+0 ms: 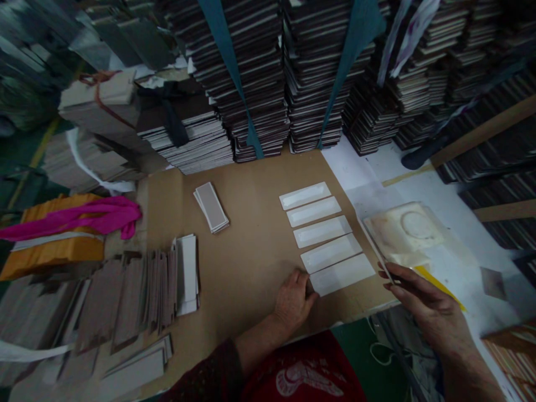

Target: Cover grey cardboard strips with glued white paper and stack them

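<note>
Several white card strips (pixel 322 231) lie in a slanted column on the brown board covering the table, most with a glossy patch along the middle. My left hand (pixel 293 298), fingers curled, has thumb and forefinger at the left end of the nearest white card strip (pixel 342 274). In my right hand (pixel 427 304) a thin flat strip (pixel 379 254) is pinched between thumb and fingers, tilted up and seen almost edge-on. Just beyond that hand sits a yellowish-white block (pixel 404 226) with a round ring mark on top.
A small stack of grey-faced cards (pixel 211 206) lies on the brown board (pixel 251 223). Rows of grey-brown card pieces (pixel 125 296) fill the left side, near an orange bundle (pixel 62 240) with a pink cloth strip (pixel 79 218). Tall dark board stacks (pixel 255 84) stand behind.
</note>
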{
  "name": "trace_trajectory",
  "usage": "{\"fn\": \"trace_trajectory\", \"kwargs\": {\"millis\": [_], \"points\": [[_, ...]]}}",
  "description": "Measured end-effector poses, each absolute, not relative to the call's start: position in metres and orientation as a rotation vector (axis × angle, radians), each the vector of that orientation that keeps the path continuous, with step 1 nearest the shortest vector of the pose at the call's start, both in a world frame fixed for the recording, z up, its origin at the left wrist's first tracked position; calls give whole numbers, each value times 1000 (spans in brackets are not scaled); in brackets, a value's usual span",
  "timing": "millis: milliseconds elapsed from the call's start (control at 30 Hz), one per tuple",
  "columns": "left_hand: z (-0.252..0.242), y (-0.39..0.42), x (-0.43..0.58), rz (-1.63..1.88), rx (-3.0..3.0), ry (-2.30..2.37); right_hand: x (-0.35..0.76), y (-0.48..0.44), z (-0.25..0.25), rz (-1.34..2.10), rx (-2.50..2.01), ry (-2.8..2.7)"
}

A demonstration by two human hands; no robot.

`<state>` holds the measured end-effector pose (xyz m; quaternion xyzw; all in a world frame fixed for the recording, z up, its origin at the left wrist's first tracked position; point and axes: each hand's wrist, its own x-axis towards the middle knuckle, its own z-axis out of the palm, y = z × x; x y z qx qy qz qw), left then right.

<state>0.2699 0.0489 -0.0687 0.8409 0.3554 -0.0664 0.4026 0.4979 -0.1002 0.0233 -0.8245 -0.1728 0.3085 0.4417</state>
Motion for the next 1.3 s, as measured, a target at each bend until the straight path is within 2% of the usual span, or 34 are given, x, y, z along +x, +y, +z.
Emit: {"fn": "trace_trajectory", "kwargs": {"millis": [700,933,1300], "points": [[-64,37,284,-253,2250,955,490,-96,18,866,-2026,-487],[-61,53,227,-303,2310,833,483,-96,6,827,-2060,-1017],[-59,127,103,-157,2215,1183,431,-40,-46,572,-1710,-1834]]}}
